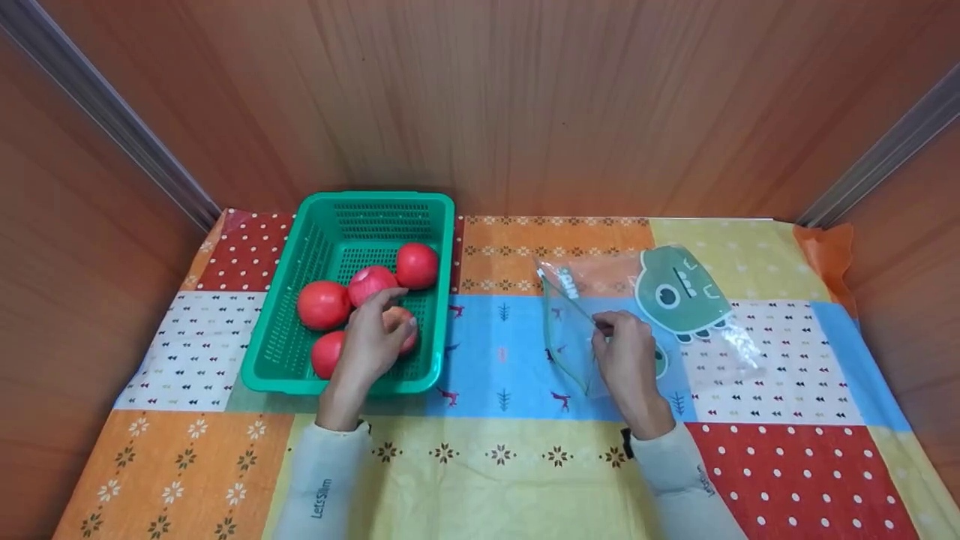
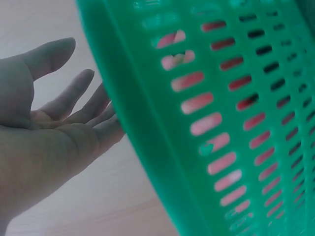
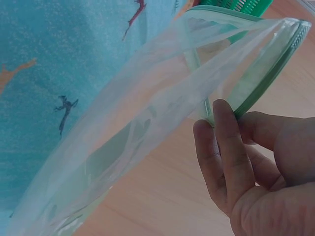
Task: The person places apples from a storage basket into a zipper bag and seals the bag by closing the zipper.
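A green plastic basket (image 1: 255,367) with slotted walls holds several red apples (image 1: 322,304). My left hand (image 1: 372,337) is over its near part, fingers spread and loosely bent above an apple (image 1: 406,330) that it partly hides. The left wrist view shows this hand (image 2: 69,103) beyond the basket rim (image 2: 123,113), thumb apart from the fingers. At the right lies a clear zip bag (image 1: 600,277) with a green cartoon print, its mouth gaping toward the basket. My right hand (image 1: 626,352) pinches the green zip edge of the mouth between thumb and fingers (image 3: 229,142).
A patchwork-patterned cloth (image 1: 495,465) covers the table. Wood-grain panels (image 1: 510,105) stand behind and at both sides. The basket is close to the back panel, and a strip of cloth lies between it and the bag.
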